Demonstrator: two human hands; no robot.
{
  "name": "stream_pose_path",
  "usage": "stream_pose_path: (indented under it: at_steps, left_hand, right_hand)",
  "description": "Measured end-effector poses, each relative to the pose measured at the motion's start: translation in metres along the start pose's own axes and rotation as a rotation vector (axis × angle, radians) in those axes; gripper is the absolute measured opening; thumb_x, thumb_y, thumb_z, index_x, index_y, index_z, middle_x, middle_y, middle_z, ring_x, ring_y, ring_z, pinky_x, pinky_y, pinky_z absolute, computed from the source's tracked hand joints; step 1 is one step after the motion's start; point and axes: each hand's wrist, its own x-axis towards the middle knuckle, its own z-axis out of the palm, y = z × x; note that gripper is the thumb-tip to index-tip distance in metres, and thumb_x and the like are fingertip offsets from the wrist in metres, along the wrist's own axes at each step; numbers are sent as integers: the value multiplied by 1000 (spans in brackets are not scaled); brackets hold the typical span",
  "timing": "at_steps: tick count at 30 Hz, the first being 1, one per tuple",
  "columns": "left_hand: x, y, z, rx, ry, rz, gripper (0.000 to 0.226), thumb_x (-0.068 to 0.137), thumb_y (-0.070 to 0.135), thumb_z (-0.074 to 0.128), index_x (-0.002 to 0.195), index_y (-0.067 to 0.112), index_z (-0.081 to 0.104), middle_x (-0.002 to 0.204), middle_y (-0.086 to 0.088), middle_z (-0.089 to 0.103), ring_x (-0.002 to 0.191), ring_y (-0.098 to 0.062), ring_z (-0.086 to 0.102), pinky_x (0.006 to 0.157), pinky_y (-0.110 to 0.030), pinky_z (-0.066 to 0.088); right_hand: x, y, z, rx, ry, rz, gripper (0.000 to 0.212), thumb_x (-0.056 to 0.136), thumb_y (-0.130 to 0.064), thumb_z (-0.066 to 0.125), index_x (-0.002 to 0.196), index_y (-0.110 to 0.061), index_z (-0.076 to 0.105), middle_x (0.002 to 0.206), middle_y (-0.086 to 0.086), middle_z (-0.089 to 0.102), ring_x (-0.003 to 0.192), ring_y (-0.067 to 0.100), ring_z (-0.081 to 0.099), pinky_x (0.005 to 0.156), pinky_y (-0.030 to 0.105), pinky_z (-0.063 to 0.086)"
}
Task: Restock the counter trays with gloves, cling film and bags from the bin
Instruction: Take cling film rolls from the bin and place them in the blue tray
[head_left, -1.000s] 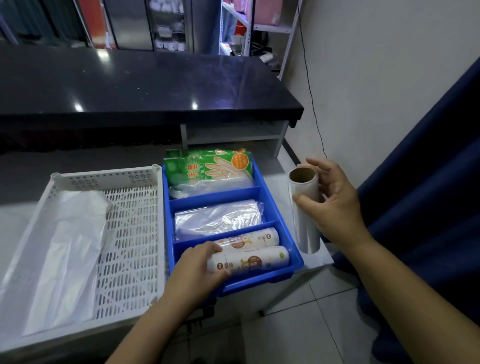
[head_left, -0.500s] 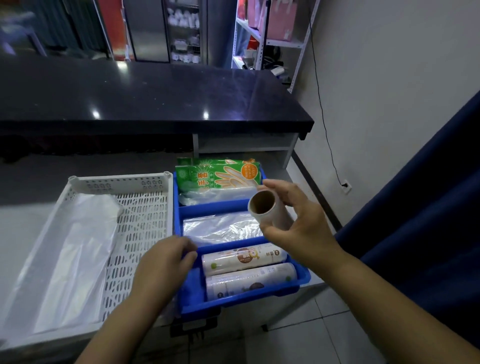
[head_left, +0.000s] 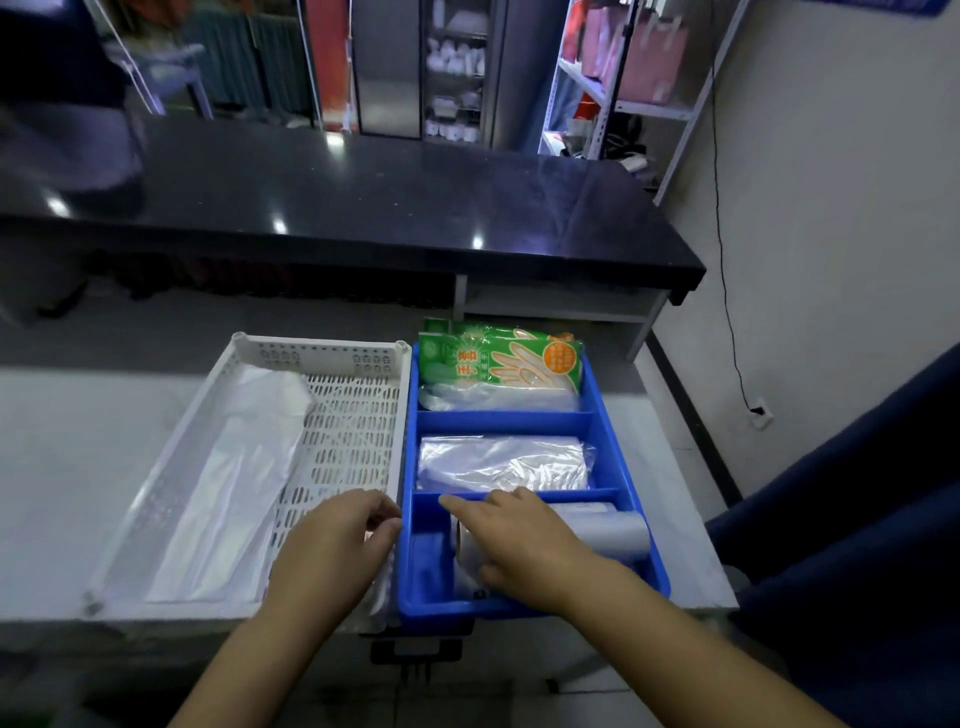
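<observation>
Cling film roll lay on its side in the blue tray, in the compartment nearest to us, directly under our right hand. That hand grasped the roll at its left end, fingers draped over the top and thumb on the near side, with the forefinger stretched out towards the tray's left wall. The rest of the roll stuck out to the right of the hand, almost reaching the right wall. Something pale showed beneath the hand, too hidden for us to name.

Just beyond the right hand's fingertips, past a divider, the middle compartment held a flat pack of clear bags. Farther still from the hand, the last compartment held a green glove packet, which rose above the rim.

Our left hand sat just to the left of the right one, bent fingers at the blue tray's left wall. We could not tell whether it gripped the wall or only touched it. Under and beyond that hand stood a white perforated tray, flush against the blue one. A white plastic bag lay flat in it, off to the left of the hand. Both trays rested on the pale desk. A blue curtain hung to the right of our right arm.
</observation>
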Motion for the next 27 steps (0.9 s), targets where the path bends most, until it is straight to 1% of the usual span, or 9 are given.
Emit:
stream_pose_path:
  at_steps: [6,9,12,15,19,21,23,24,27]
  left_hand:
    - [-8,6,-1,12,16,-12,13,84,28,62,77,39,58,76,19,61,72,3,55,58,-12,34]
    - [-15,13,-5,23,30,-24,12,85,28,61,78,37,58,79,17,63,75,-1,56,60,-16,38]
    - [-27,16,-10,73,77,-69,6,86,29,60,82,34,60,82,16,63,77,-3,56,61,-19,38]
    - [-45,15,-15,153,140,-134,4,86,32,60,84,35,60,82,16,63,77,-4,55,58,-19,36]
    - [-80,6,-26,279,227,-236,1,81,28,67,81,28,66,80,9,67,80,-17,63,61,-29,42]
    - [-104,-2,-35,359,290,-262,7,74,22,74,74,23,67,70,5,67,69,-22,64,55,-31,46]
    - [-132,-12,-45,408,349,-298,6,73,18,73,70,20,67,65,2,66,61,-24,64,51,-31,48]
    - [-146,-18,-51,435,374,-330,4,72,19,70,69,19,67,64,2,66,59,-24,64,50,-30,48]
    - [-189,-41,-67,461,429,-475,9,71,17,76,70,20,68,64,2,66,59,-24,63,47,-28,41]
  right_hand:
    - [-3,7,0,72,-17,6,74,83,-22,60,144,-27,19,137,9,48,114,29,45,93,39,35]
    - [-5,8,0,71,-5,-25,69,83,-28,59,143,-25,24,141,3,46,121,24,43,101,39,33]
    - [-9,8,-7,31,65,-84,57,86,-31,55,138,-22,33,139,2,49,121,23,44,103,40,34]
    - [-11,4,-14,-28,128,-177,42,89,-28,51,129,-20,44,130,4,57,115,25,50,98,41,38]
    - [-1,-17,-18,-94,124,-323,36,85,-20,52,121,-17,53,116,4,64,104,27,57,87,41,45]
    - [10,-37,-21,-132,124,-420,31,79,-20,58,109,-16,60,103,3,68,93,28,61,77,38,50]
    - [21,-63,-22,-166,150,-490,26,71,-21,67,97,-18,64,90,0,70,80,25,64,66,34,53]
    - [26,-77,-22,-168,158,-521,25,71,-22,69,95,-19,64,89,-1,70,80,24,64,66,33,53]
    - [36,-119,-16,-179,107,-614,27,82,-21,56,109,-20,57,104,-1,65,94,24,59,78,38,48]
